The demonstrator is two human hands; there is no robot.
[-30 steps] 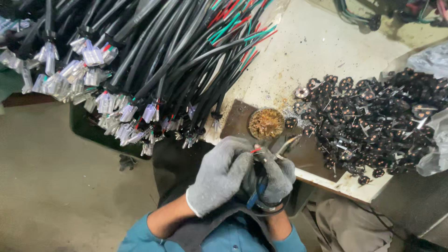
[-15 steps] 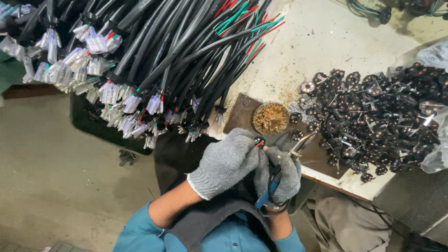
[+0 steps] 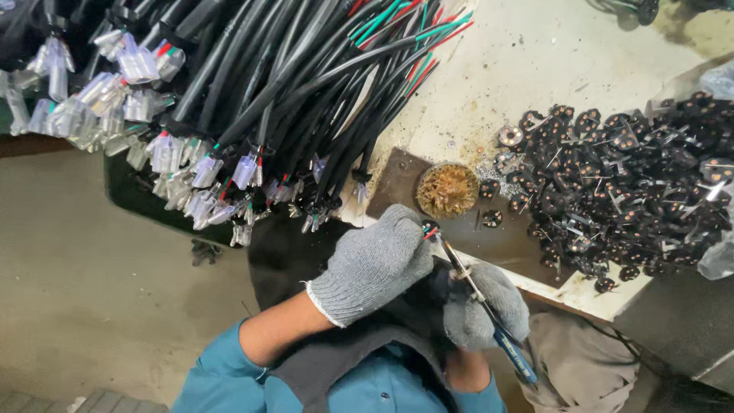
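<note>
My left hand, in a grey knit glove, is closed around the end of a black cable whose red and green wire tips stick out at the fingertips. My right hand, also gloved, grips a thin tool with a blue handle. Its metal tip touches the wire ends at my left fingertips. Both hands sit at the near edge of the bench, just below a small round tin of brass wool.
A thick bundle of black cables with clear plastic connectors hangs off the bench at upper left. A heap of small black round plug parts lies on the right. A dark metal plate lies under the tin. Bare floor lies below left.
The view has shifted slightly. My hands stay together at the bench edge, the tool tip still at the wire ends; the tool now slants more steeply.
</note>
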